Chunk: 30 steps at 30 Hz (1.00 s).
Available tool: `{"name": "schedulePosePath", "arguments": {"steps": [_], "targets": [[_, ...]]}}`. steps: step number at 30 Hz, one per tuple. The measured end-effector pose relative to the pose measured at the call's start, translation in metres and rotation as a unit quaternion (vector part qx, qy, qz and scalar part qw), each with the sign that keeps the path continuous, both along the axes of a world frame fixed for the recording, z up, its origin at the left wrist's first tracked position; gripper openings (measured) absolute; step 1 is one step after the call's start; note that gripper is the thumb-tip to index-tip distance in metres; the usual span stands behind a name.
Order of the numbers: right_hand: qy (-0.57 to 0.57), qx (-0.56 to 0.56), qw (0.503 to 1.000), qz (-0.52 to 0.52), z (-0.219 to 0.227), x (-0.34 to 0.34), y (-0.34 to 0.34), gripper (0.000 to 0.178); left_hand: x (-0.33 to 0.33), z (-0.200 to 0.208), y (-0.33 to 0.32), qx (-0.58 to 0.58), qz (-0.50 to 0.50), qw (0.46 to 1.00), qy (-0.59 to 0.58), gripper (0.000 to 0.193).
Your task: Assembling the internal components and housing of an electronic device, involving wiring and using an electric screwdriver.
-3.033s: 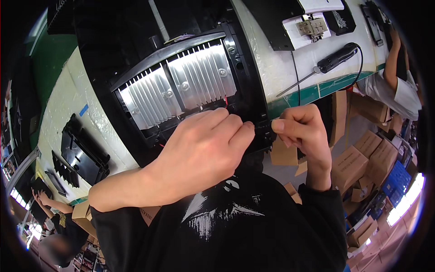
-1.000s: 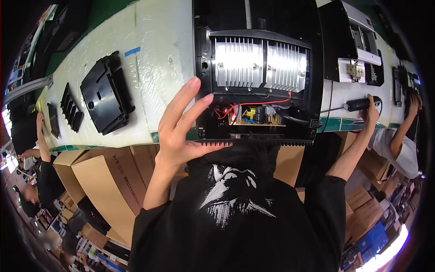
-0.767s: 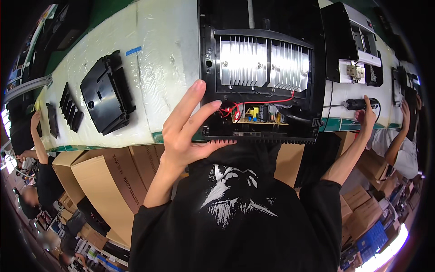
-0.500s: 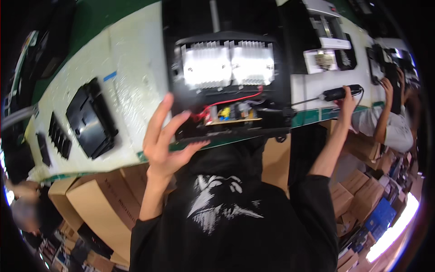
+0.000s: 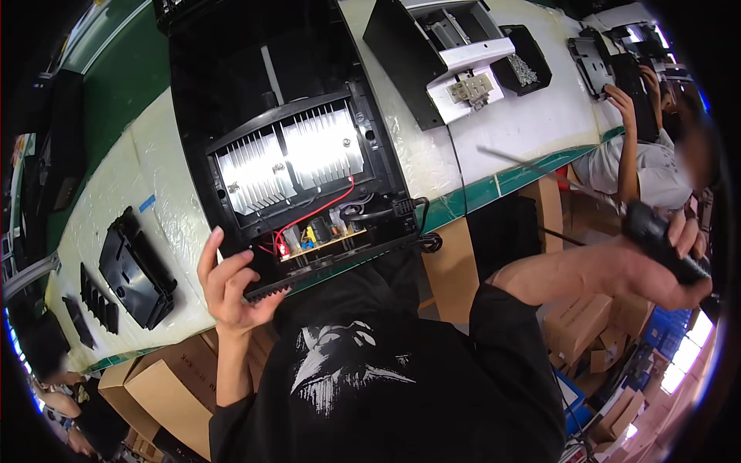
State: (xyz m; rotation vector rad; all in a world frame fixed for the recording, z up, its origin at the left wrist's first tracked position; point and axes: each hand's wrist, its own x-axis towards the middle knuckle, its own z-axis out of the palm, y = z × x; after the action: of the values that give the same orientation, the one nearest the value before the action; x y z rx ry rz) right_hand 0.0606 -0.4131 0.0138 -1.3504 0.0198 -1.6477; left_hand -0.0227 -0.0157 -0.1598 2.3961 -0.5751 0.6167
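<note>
A black plastic housing (image 5: 220,73) lies on the bench in front of me, its inside exposed. Two finned silver heat sinks (image 5: 320,150) sit in it, with a red wire (image 5: 332,204) running down to a small circuit board (image 5: 320,243). My left hand (image 5: 235,289) grips the housing's near left corner, fingers over the side and thumb along the front edge. Out to the right, raised and away from the housing, my right hand (image 5: 617,266) is closed around a black electric screwdriver (image 5: 656,235). Its long thin shaft points up and left.
Black vented plastic parts (image 5: 135,270) lie at left. Right of the housing stand a metal assembly with a black panel (image 5: 405,65) and a black tray of screws (image 5: 536,65). A co-worker (image 5: 644,166) handles black parts farther right. Cardboard boxes (image 5: 174,386) stand below the bench.
My right hand has swung the screwdriver away from the housing, out to the right and closer to me. The view has shifted, so the housing appears farther left and tilted; my left hand stays at its corner.
</note>
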Motion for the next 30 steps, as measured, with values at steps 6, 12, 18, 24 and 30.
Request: {"name": "schedulePosePath", "arguments": {"steps": [6,12,18,24,30], "targets": [[0.031,-0.043,0.965,0.257,-0.025,0.029,-0.035,0.084,-0.019,0.010,-0.027,-0.029,0.048,0.998,0.031,0.038],[0.131,-0.103,0.955,0.243,-0.044,0.052,-0.015,0.085,-0.024,-0.017,-0.023,-0.017,0.048,0.998,-0.020,0.042],[0.128,-0.185,0.788,0.573,-0.028,0.081,-0.027,0.078,-0.018,-0.043,-0.033,-0.068,0.067,0.989,-0.115,0.049],[0.244,-0.072,0.816,0.518,-0.015,0.157,-0.021,0.049,-0.011,-0.046,-0.035,-0.096,0.063,0.982,-0.149,0.052],[0.329,-0.132,0.901,0.251,-0.019,0.135,0.062,0.047,-0.016,-0.040,-0.031,-0.080,0.056,0.991,-0.092,0.051]]}}
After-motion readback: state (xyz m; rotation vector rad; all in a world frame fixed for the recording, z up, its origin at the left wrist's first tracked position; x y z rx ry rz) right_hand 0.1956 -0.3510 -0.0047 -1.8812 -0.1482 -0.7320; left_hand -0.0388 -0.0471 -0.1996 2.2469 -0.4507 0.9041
